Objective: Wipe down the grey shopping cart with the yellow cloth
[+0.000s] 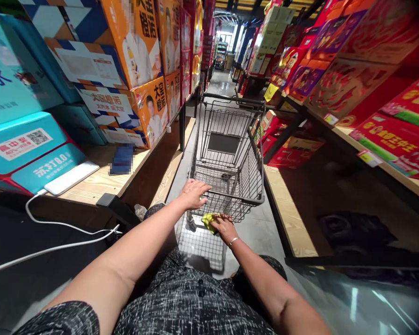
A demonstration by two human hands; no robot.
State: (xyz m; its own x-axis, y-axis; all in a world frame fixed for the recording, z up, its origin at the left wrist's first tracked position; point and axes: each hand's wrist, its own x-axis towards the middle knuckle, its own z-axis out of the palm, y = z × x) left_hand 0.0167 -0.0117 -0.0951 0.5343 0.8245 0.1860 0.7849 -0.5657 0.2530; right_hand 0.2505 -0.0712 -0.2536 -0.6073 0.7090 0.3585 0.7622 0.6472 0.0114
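A grey wire shopping cart (pixel 230 153) stands in the aisle straight ahead of me. My left hand (pixel 194 193) rests on the cart's near top rail, fingers curled over the wire. My right hand (pixel 224 226) is lower, closed on a yellow cloth (pixel 209 220) that it presses against the cart's lower front frame. A thin bracelet sits on my right wrist. The cart's basket looks empty apart from a small dark thing on its floor.
Wooden shelves line both sides: stacked orange, blue and teal boxes (pixel 132 70) on the left, red gift boxes (pixel 370 83) on the right. A white power bank (pixel 71 177) with a white cable lies on the left shelf. The aisle floor (pixel 223 83) runs far ahead.
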